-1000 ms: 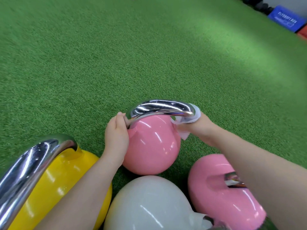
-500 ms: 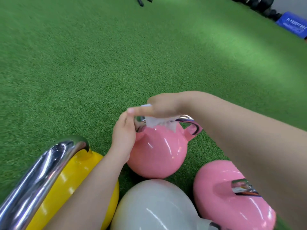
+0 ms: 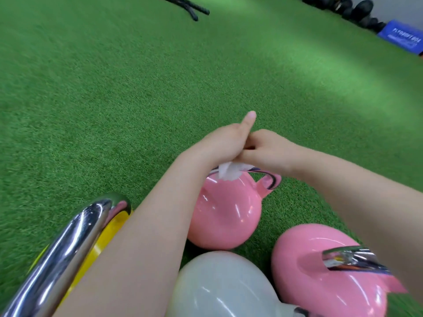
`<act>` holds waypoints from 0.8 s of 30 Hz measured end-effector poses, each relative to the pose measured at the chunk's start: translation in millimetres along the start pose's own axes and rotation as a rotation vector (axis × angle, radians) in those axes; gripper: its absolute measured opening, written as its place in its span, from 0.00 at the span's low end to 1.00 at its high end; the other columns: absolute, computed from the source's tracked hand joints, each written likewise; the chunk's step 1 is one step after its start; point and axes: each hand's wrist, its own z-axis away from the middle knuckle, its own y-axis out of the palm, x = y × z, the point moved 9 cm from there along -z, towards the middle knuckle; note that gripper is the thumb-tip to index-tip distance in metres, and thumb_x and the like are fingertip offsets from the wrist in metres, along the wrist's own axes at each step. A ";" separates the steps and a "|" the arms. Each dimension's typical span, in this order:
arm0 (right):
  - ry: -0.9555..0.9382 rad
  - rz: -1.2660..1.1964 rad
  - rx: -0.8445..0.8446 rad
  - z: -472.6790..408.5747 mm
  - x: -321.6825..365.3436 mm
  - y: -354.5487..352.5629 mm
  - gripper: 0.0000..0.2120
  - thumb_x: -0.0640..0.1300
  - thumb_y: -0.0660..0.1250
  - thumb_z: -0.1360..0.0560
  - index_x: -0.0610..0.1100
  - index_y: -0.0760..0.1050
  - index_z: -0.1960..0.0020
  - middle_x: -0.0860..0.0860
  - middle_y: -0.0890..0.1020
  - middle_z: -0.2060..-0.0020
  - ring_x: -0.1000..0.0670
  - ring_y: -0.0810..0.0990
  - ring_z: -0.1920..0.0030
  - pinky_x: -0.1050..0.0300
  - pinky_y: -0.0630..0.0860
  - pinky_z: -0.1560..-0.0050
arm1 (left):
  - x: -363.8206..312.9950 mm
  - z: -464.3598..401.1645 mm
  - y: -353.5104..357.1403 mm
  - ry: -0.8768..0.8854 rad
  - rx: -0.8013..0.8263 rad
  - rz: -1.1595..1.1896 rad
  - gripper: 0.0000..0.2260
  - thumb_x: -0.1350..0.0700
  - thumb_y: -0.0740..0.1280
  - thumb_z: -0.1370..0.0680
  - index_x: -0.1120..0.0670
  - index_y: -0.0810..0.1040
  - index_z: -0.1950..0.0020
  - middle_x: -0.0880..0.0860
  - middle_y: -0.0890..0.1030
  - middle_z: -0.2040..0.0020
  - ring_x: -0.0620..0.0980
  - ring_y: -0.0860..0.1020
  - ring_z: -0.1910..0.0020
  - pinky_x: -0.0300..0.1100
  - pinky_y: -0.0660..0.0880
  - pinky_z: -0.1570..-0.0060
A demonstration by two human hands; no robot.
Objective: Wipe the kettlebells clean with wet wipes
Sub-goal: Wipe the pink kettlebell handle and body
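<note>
Kettlebells: we see four on the green turf floor [image 3: 114, 88], bunched close at the bottom of the view.
Pink kettlebell in the middle [image 3: 225, 213]: it stands on the turf just beyond the white one, its chrome handle running under the two hands.
Wet wipe [image 3: 230, 171]: white and crumpled, it hangs out from below the hands and touches the top of that pink bell.
Left hand [image 3: 225, 143]: we see its fingers curled over the wipe at the handle and the thumb sticking up; the grip is closed on the wipe.
Right hand [image 3: 270, 152]: pressed right against the left, fingers curled in; it looks closed round the same wipe, though we cannot see the fingertips from here.
Second pink kettlebell [image 3: 320, 277]: lower right, beside the white one, with a chrome handle partly hidden by the right forearm.
White kettlebell [image 3: 219, 287]: nearest to us, bottom centre, touching or almost touching both pink ones; we cannot tell which.
Yellow kettlebell [image 3: 100, 245]: lower left, mostly hidden behind its big chrome handle and the left forearm.
Black ropes [image 3: 190, 8]: lying far off on the turf at the top.
Blue box [image 3: 402, 40]: top right corner, with dark weights [image 3: 348, 8] lined up beside it.
</note>
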 end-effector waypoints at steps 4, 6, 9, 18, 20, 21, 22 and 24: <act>0.035 -0.189 -0.683 69.6 -48.9 -33.8 0.07 0.42 0.64 0.27 0.51 0.79 0.60 0.60 0.81 0.64 0.64 0.76 0.62 0.67 0.69 0.56 | -1.9 -5.2 14.9 0.035 0.078 -0.400 0.32 0.38 0.41 0.20 0.56 0.79 0.49 0.53 0.77 0.53 0.52 0.73 0.54 0.44 0.67 0.52; 0.112 -0.179 -0.625 82.2 -72.3 -6.2 0.10 0.41 0.64 0.27 0.51 0.79 0.64 0.61 0.78 0.70 0.63 0.74 0.66 0.68 0.66 0.61 | -10.7 -6.7 22.6 0.068 0.087 -0.559 0.27 0.39 0.44 0.19 0.54 0.73 0.63 0.53 0.73 0.62 0.52 0.72 0.59 0.43 0.65 0.56; 0.095 -0.014 -0.262 69.8 -81.4 59.0 0.14 0.37 0.64 0.27 0.47 0.79 0.44 0.57 0.78 0.49 0.56 0.75 0.44 0.68 0.65 0.46 | -33.5 -8.6 38.0 0.149 0.027 -0.798 0.25 0.42 0.45 0.18 0.55 0.74 0.59 0.52 0.76 0.58 0.53 0.74 0.56 0.42 0.65 0.58; 0.103 0.142 -0.141 40.0 -63.9 79.3 0.28 0.37 0.59 0.26 0.53 0.63 0.27 0.50 0.64 0.27 0.49 0.65 0.30 0.59 0.65 0.37 | 5.7 -2.9 11.2 0.101 0.007 -0.447 0.25 0.39 0.48 0.20 0.54 0.74 0.63 0.50 0.72 0.68 0.48 0.71 0.67 0.40 0.65 0.66; 0.126 0.129 -0.138 40.1 -64.1 78.5 0.27 0.38 0.59 0.25 0.55 0.64 0.28 0.51 0.61 0.26 0.51 0.61 0.27 0.61 0.61 0.33 | 32.6 6.4 -3.3 0.022 -0.067 -0.133 0.23 0.43 0.51 0.19 0.54 0.67 0.69 0.51 0.68 0.72 0.49 0.68 0.71 0.41 0.62 0.67; 0.129 0.123 -0.137 39.7 -64.6 78.5 0.27 0.39 0.60 0.25 0.55 0.64 0.28 0.51 0.61 0.26 0.52 0.61 0.27 0.62 0.60 0.32 | 43.8 12.7 -8.7 -0.014 -0.114 0.020 0.22 0.45 0.53 0.19 0.54 0.64 0.70 0.50 0.65 0.73 0.49 0.66 0.72 0.41 0.60 0.68; 0.131 0.112 -0.137 40.1 -64.6 78.3 0.27 0.39 0.60 0.25 0.55 0.64 0.28 0.52 0.61 0.26 0.52 0.61 0.27 0.63 0.59 0.32 | 54.4 17.8 -10.8 -0.046 -0.160 0.142 0.20 0.46 0.53 0.19 0.53 0.63 0.69 0.50 0.64 0.73 0.48 0.64 0.73 0.41 0.59 0.68; 0.141 0.089 -0.127 42.2 -66.1 79.1 0.28 0.39 0.61 0.25 0.56 0.63 0.28 0.52 0.61 0.26 0.52 0.61 0.27 0.65 0.57 0.33 | 75.2 23.5 -9.3 -0.086 -0.242 0.359 0.18 0.49 0.54 0.18 0.52 0.64 0.68 0.50 0.65 0.71 0.47 0.64 0.71 0.40 0.62 0.69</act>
